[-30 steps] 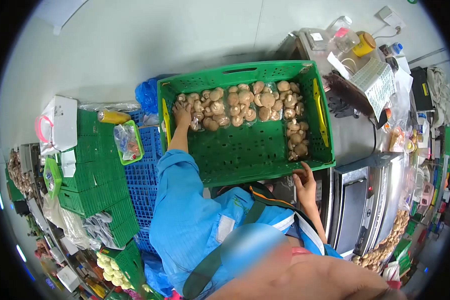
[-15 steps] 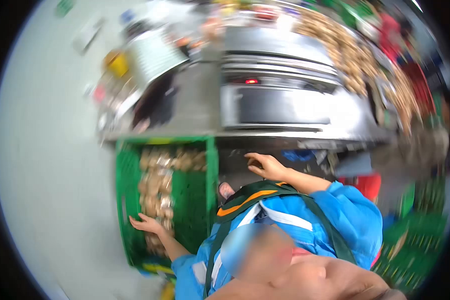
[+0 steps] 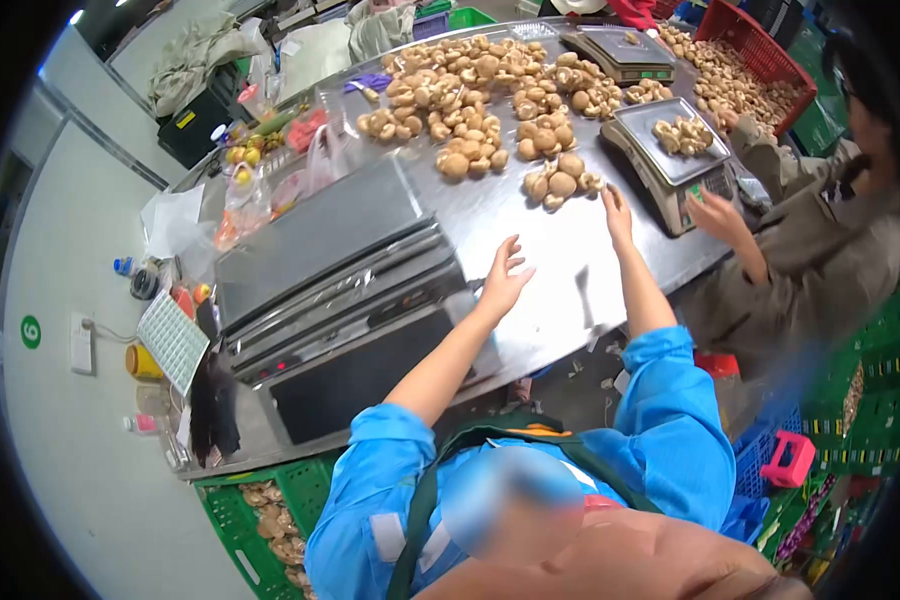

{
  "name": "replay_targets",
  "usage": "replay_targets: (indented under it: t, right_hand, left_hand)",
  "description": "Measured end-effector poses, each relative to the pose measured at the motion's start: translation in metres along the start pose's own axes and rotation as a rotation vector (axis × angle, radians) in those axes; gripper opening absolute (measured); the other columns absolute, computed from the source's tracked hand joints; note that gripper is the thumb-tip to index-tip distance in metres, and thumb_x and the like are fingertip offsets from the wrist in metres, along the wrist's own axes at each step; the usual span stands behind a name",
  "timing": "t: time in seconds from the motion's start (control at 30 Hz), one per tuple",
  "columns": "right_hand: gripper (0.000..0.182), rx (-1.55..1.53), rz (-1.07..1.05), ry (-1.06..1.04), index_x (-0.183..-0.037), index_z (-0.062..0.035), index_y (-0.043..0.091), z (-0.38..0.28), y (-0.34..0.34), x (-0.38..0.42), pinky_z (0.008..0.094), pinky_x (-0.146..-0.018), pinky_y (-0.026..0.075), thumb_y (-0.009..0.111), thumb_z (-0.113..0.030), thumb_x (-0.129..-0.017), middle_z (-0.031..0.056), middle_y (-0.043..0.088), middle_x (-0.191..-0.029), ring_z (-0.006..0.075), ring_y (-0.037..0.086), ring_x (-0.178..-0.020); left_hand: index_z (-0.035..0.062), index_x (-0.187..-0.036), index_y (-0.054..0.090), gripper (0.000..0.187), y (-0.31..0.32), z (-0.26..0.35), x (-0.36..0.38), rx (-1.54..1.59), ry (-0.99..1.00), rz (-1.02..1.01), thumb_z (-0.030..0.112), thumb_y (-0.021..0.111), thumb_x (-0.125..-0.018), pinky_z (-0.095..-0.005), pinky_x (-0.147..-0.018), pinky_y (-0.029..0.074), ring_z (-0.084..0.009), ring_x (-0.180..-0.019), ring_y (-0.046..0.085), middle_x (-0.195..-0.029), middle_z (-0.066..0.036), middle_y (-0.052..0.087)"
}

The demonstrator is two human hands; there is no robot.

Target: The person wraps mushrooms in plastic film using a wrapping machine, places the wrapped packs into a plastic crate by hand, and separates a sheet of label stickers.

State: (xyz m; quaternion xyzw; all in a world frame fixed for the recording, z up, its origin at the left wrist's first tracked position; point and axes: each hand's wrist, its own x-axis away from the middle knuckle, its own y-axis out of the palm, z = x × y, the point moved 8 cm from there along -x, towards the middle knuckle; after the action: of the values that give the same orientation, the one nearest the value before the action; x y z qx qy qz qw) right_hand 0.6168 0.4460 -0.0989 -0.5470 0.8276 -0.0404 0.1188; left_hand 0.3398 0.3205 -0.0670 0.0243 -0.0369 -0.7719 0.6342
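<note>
My left hand (image 3: pixel 505 280) is over the steel table (image 3: pixel 550 300), fingers apart and nothing in them. It is beside the right end of a wrapping machine (image 3: pixel 345 290) with a black plate and a small red light. Farther forward, my right hand (image 3: pixel 618 214) has its fingers stretched out, their tips right at the edge of a small heap of brown mushrooms (image 3: pixel 560 183). More mushroom heaps (image 3: pixel 460 95) spread across the table behind it. To the right of my right hand is a scale (image 3: pixel 660 160) with mushrooms (image 3: pixel 683 136) on its pan.
On the right stands a co-worker in a brown top (image 3: pixel 810 270), one hand (image 3: pixel 722 218) by the scale. A second scale (image 3: pixel 620 55) and a red basket (image 3: pixel 755 55) are farther back. A green crate (image 3: pixel 305 490) with packed mushrooms is below the table's left end.
My view has swung from the crate to the table. My left hand has gone from over the crate to above the table; my right hand has reached forward to the mushroom heap.
</note>
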Motion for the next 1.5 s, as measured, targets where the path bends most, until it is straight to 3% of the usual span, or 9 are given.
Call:
replay_targets:
  t: [0.3, 0.6, 0.67, 0.93, 1.13, 1.2, 1.37, 1.43, 1.5]
  right_hand:
    - [0.060, 0.329, -0.459, 0.108, -0.124, -0.0058, 0.046, 0.077, 0.072, -0.150, 0.0333, -0.090, 0.038, 0.052, -0.047, -0.081, 0.0190, 0.052, -0.118, 0.0281, 0.051, -0.107]
    - [0.050, 0.352, -0.307, -0.077, -0.123, -0.0111, 0.048, 0.008, 0.062, -0.081, 0.0342, -0.086, 0.040, 0.047, -0.043, -0.085, 0.0161, 0.047, -0.118, 0.0280, 0.052, -0.103]
    - [0.049, 0.300, -0.322, -0.111, -0.124, -0.0113, 0.047, -0.067, 0.078, -0.062, 0.0348, -0.086, 0.040, 0.047, -0.042, -0.085, 0.0159, 0.044, -0.119, 0.0290, 0.051, -0.103]
    - [0.058, 0.211, -0.574, -0.319, -0.121, -0.0049, 0.046, -0.215, 0.324, 0.090, 0.0397, -0.090, 0.037, 0.047, -0.048, -0.082, 0.0215, 0.043, -0.122, 0.0353, 0.046, -0.109]
    - [0.066, 0.308, -0.672, -0.040, -0.127, -0.0078, 0.041, -0.234, 0.436, 0.209, 0.0416, -0.091, 0.037, 0.045, -0.055, -0.080, 0.0217, 0.044, -0.121, 0.0361, 0.047, -0.109]
    - [0.072, 0.331, -0.618, -0.020, -0.129, -0.0046, 0.037, -0.233, 0.449, 0.225, 0.0425, -0.094, 0.035, 0.046, -0.056, -0.080, 0.0233, 0.042, -0.123, 0.0383, 0.044, -0.112]
    - [0.072, -0.017, -0.585, -0.033, -0.130, 0.0037, 0.032, -0.218, 0.435, 0.219, 0.0396, -0.099, 0.030, 0.052, -0.046, -0.082, 0.0235, 0.039, -0.129, 0.0369, 0.038, -0.120]
    - [0.055, 0.053, -0.789, -0.262, -0.128, -0.0026, 0.038, -0.230, 0.397, 0.218, 0.0344, -0.094, 0.036, 0.055, -0.031, -0.084, 0.0189, 0.051, -0.120, 0.0264, 0.048, -0.113]
    - [0.032, 0.351, -0.993, -0.350, -0.111, -0.0069, 0.058, -0.248, 0.358, 0.224, 0.0330, -0.083, 0.045, 0.059, -0.020, -0.082, 0.0129, 0.063, -0.099, 0.0233, 0.059, -0.096]
  left_hand:
    - [0.0032, -0.130, 0.028, 0.076, 0.005, -0.116, -0.223, -0.339, -0.216, 0.540, 0.039, 0.065, -0.073, -0.0421, -0.099, 0.029, -0.0395, -0.119, 0.031, -0.128, -0.028, 0.030]
    - [0.0087, -0.126, 0.035, 0.077, 0.025, -0.034, -0.188, -0.571, -0.101, 0.497, 0.040, 0.072, -0.066, -0.0427, -0.094, 0.035, -0.0408, -0.114, 0.037, -0.129, -0.025, 0.023]
    - [0.0086, -0.125, 0.036, 0.080, -0.002, 0.027, -0.170, -0.611, 0.198, 0.599, 0.041, 0.075, -0.062, -0.0427, -0.093, 0.037, -0.0398, -0.114, 0.039, -0.129, -0.023, 0.026]
    - [0.0020, -0.118, 0.045, 0.073, -0.275, 0.123, -0.011, -0.711, 0.108, 0.860, 0.037, 0.076, -0.062, -0.0394, -0.090, 0.039, -0.0346, -0.109, 0.044, -0.120, -0.023, 0.039]
    - [0.0035, -0.121, 0.046, 0.073, -0.436, 0.093, 0.058, -0.443, -0.056, 0.619, 0.047, 0.070, -0.067, -0.0379, -0.095, 0.034, -0.0347, -0.115, 0.040, -0.128, -0.024, 0.035]
    - [0.0029, -0.124, 0.042, 0.076, -0.443, 0.111, 0.074, -0.959, -0.242, 0.714, 0.052, 0.064, -0.071, -0.0390, -0.100, 0.026, -0.0358, -0.120, 0.033, -0.133, -0.022, 0.031]
    - [0.0030, -0.126, 0.040, 0.066, -0.479, 0.121, 0.110, -0.893, 0.242, 0.679, 0.040, 0.062, -0.076, -0.0405, -0.102, 0.025, -0.0351, -0.120, 0.034, -0.131, -0.016, 0.037]
    - [0.0043, -0.121, 0.046, 0.051, -0.460, 0.170, 0.153, -0.926, 0.349, 0.426, 0.026, 0.061, -0.077, -0.0386, -0.094, 0.033, -0.0295, -0.108, 0.047, -0.118, -0.013, 0.050]
    - [0.0090, -0.116, 0.052, 0.042, -0.453, 0.152, 0.177, -1.458, 0.170, -0.205, 0.016, 0.058, -0.075, -0.0335, -0.085, 0.037, -0.0198, -0.087, 0.054, -0.092, -0.004, 0.058]
